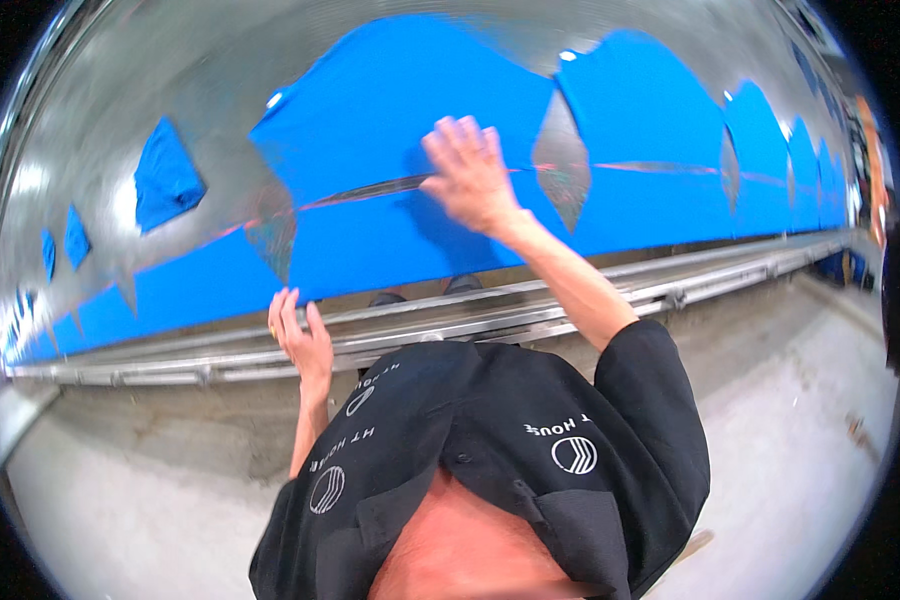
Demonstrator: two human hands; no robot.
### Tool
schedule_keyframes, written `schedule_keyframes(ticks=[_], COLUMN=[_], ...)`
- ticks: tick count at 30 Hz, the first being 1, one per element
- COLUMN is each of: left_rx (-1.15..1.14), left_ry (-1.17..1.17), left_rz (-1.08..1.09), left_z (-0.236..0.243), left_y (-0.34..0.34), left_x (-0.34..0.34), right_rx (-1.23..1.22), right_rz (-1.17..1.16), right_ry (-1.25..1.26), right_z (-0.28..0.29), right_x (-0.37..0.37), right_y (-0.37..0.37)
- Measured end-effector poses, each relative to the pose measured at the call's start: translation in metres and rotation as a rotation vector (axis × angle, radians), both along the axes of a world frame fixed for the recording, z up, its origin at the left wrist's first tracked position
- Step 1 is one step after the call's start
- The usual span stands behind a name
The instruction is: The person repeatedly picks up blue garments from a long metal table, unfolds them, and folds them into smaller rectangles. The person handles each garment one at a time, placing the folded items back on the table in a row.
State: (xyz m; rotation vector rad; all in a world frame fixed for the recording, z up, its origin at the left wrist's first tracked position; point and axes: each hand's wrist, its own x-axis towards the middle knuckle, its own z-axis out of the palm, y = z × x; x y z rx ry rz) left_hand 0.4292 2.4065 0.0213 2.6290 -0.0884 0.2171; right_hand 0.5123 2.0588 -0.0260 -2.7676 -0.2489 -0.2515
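A run of bright blue cut fabric pieces lies flat on a shiny grey table [210, 85]. My right hand [470, 180] is open, fingers spread, over the gap between a large curved fabric panel [410, 90] and the fabric strip [360, 245] along the near edge. Its shadow falls on the strip; whether the palm touches the cloth I cannot tell. My left hand [304, 342], a ring on one finger, is at the table's near edge. Its fingers are outstretched, the tips by the strip's lower edge, and nothing is in it.
A metal rail [450, 320] runs along the table's near side. Further curved fabric panels [640, 105] continue to the right. Smaller loose blue pieces [167, 178] lie on the left. Pale floor [770, 390] shows behind me on both sides.
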Motion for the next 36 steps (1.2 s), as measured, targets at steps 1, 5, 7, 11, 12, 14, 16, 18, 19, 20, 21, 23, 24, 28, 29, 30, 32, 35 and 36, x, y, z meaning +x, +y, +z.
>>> schedule_keyframes(ticks=[1,5,7,11,12,14,16,18,19,20,21,23,24,28,29,30,32,35,36], left_rx=[0.020,0.067,0.076,0.096,0.100,0.103,0.102,0.094,0.099,0.101,0.102,0.095,0.105,0.098,0.102,0.099,0.091,0.093,0.096], left_ry=[0.004,-0.029,-0.025,-0.027,-0.027,-0.037,-0.040,-0.039,-0.048,-0.054,-0.060,-0.068,-0.077,-0.072,-0.070,-0.068,-0.068,-0.046,-0.047], left_rz=[-0.040,-0.083,-0.077,-0.085,-0.078,-0.081,-0.075,-0.064,-0.064,-0.061,-0.056,-0.048,-0.044,-0.027,-0.023,-0.020,-0.012,-0.011,-0.019], left_z=[-0.002,-0.015,-0.018,-0.019,-0.019,-0.018,-0.018,-0.019,-0.019,-0.018,-0.018,-0.018,-0.018,-0.020,-0.020,-0.020,-0.020,-0.020,-0.020], left_y=[-0.002,-0.003,-0.002,-0.002,-0.003,-0.003,-0.003,-0.003,-0.003,-0.003,-0.003,-0.004,-0.004,-0.002,-0.002,-0.002,-0.001,0.000,0.000], left_x=[-0.007,-0.018,-0.019,-0.018,-0.019,-0.019,-0.020,-0.020,-0.020,-0.020,-0.021,-0.019,-0.019,-0.019,-0.019,-0.020,-0.019,-0.019,-0.018], right_rx=[0.053,0.076,0.050,0.000,-0.017,-0.048,-0.071,-0.105,-0.113,-0.132,-0.139,-0.145,-0.144,-0.110,-0.143,-0.206,-0.231,-0.166,-0.156], right_rz=[0.054,-0.046,-0.117,-0.182,-0.212,-0.263,-0.304,-0.342,-0.354,-0.374,-0.386,-0.375,-0.341,-0.140,-0.125,-0.168,-0.217,-0.333,-0.350], right_ry=[0.004,0.028,0.024,-0.012,-0.002,0.013,0.031,0.073,0.087,0.100,0.101,0.084,0.041,-0.095,-0.049,0.105,0.138,0.227,0.169], right_z=[0.000,-0.003,-0.004,-0.008,-0.009,-0.010,-0.011,-0.010,-0.009,-0.007,-0.005,-0.003,-0.003,-0.012,-0.014,-0.016,-0.017,-0.013,-0.012], right_x=[-0.007,-0.019,-0.022,-0.036,-0.040,-0.050,-0.057,-0.059,-0.058,-0.056,-0.055,-0.048,-0.044,-0.007,0.001,0.006,0.012,0.017,0.020], right_y=[0.007,0.014,0.006,-0.016,-0.023,-0.036,-0.049,-0.060,-0.065,-0.070,-0.073,-0.077,-0.077,-0.071,-0.072,-0.074,-0.083,-0.088,-0.083])
